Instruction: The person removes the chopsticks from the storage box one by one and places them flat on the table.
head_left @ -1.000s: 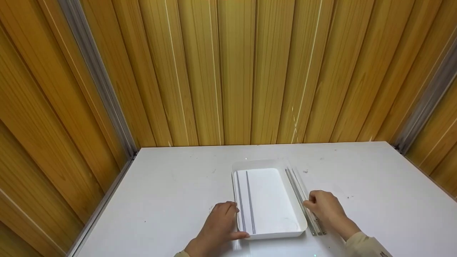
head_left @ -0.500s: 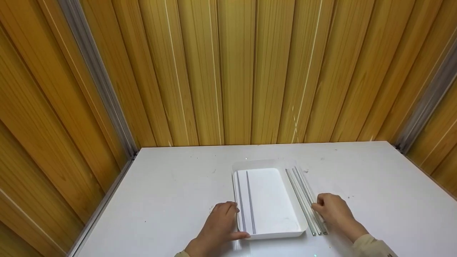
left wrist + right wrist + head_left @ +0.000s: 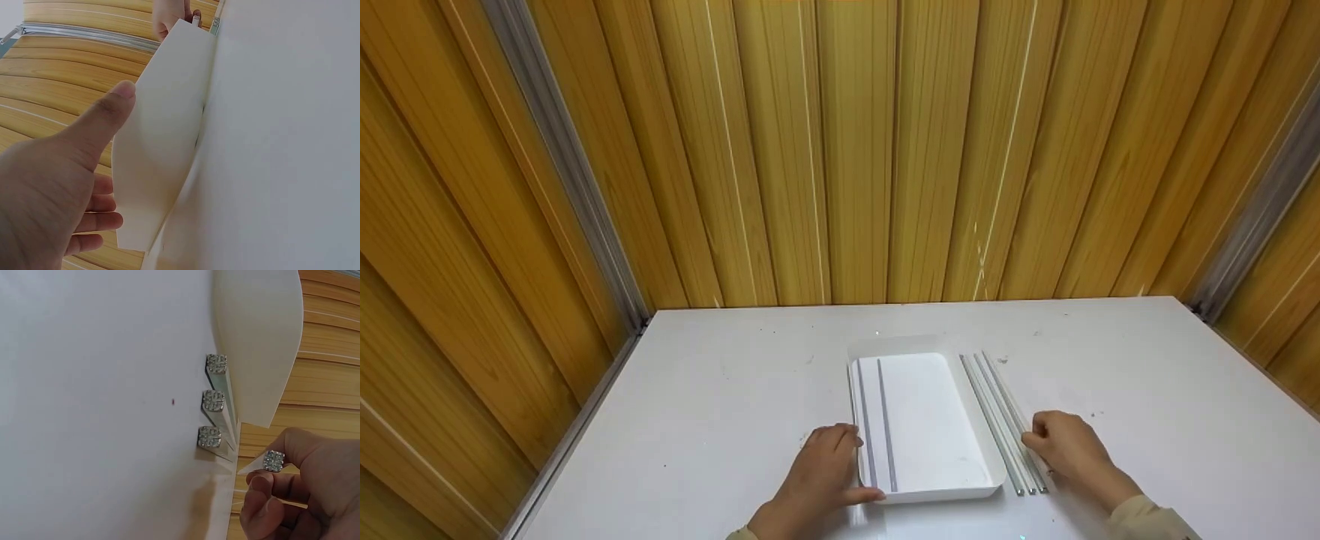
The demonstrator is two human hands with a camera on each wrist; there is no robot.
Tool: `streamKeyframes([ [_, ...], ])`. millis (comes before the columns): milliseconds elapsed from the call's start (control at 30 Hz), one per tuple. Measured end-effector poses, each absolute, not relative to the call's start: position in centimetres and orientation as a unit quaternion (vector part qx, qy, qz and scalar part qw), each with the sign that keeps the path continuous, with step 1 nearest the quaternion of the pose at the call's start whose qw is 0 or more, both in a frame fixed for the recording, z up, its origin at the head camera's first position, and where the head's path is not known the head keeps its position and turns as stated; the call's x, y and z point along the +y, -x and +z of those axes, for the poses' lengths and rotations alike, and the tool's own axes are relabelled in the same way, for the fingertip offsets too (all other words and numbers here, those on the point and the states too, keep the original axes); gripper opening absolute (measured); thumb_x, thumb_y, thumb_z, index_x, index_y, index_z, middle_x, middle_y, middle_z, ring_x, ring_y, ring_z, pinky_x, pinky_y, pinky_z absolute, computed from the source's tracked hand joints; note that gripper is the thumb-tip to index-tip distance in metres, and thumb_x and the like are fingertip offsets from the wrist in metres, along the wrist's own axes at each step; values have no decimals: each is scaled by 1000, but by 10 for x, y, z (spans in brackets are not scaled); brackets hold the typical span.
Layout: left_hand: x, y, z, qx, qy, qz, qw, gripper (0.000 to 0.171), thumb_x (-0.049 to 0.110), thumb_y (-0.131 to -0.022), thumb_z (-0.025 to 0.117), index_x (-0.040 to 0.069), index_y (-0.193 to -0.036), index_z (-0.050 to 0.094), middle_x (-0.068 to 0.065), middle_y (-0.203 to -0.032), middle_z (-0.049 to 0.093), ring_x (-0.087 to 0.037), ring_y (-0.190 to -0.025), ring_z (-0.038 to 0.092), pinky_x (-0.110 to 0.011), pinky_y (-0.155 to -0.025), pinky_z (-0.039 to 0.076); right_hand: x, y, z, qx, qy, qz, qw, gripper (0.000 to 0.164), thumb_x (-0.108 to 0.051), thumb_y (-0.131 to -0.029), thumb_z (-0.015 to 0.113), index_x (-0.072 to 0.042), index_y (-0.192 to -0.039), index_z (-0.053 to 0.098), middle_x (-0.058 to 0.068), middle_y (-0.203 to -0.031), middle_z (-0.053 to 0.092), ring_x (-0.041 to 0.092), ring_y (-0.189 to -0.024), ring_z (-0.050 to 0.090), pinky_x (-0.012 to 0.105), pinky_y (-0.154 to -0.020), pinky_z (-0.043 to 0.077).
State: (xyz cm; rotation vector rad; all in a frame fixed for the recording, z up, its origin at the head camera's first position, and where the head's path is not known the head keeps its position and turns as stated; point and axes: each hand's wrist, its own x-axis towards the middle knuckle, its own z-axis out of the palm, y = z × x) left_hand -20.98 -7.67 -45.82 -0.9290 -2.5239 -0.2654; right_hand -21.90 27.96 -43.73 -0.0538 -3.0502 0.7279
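My left hand (image 3: 821, 465) rests at the near-left corner of a shallow white tray (image 3: 941, 493), thumb along its front wall and fingers at its left side. In the left wrist view the thumb and fingertips touch the tray wall (image 3: 163, 118). Two narrow grey strips (image 3: 886, 427) lie lengthwise inside the tray, near its left side. My right hand (image 3: 1069, 448) pinches a slim metal bar (image 3: 274, 461) between thumb and fingers; its square patterned end shows in the right wrist view. Beside that hand, several similar bars (image 3: 214, 400) lie side by side on the table.
The white table (image 3: 720, 405) carries the tray, with the row of bars (image 3: 997, 420) along its right side. Wood-patterned walls (image 3: 855, 150) close off the back and sides, with metal posts (image 3: 577, 165) at the corners.
My right hand has shifted a little to the right and nearer to me, so more of the lying bars shows. The left hand and the tray have stayed put.
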Motion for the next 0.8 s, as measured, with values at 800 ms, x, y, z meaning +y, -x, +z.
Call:
streamKeyframes([
  [800,-76,211,-457,-914,338,-66,215,74,72,-71,61,6,-105,60,-2,-110,62,-17,-106,58,-28,-95,50,288,216,-442,-979,11,198,-43,22,-19,-85,63,-11,-69,52,-2,-59,49,11,-54,45,21,-48,33],
])
